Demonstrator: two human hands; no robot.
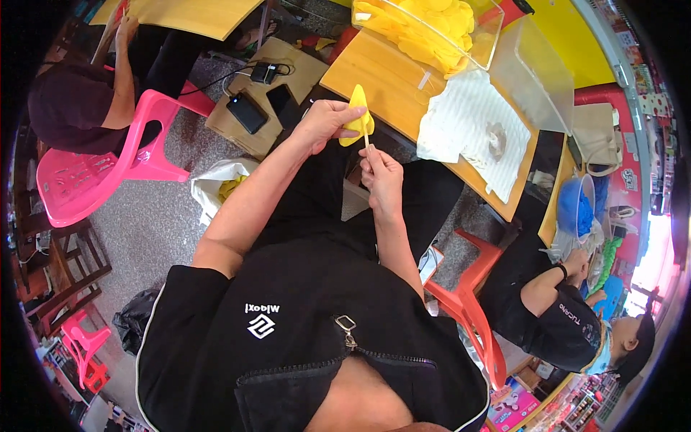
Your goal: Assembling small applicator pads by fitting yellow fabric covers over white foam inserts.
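Note:
Above my lap, my left hand [324, 126] is closed on a bright yellow petal-shaped piece [358, 102] with a pointed top, gripped between thumb and fingers. It looks soft and folded; its material I cannot make out. Below it, my right hand [381, 176] pinches a thin pale stick [366, 140], whose upper end meets the lower part of the yellow piece. Whether the two are joined there is too small to tell. Both hands are in front of the near edge of a wooden table [381, 72].
On the table stand a clear bin of yellow pieces [439, 29] and a white cloth [468, 122]. A cardboard box [248, 137] at left bears a power bank [247, 111] and a phone [283, 105]. Two people sit nearby, by a pink chair [79, 180] and a red stool [468, 295].

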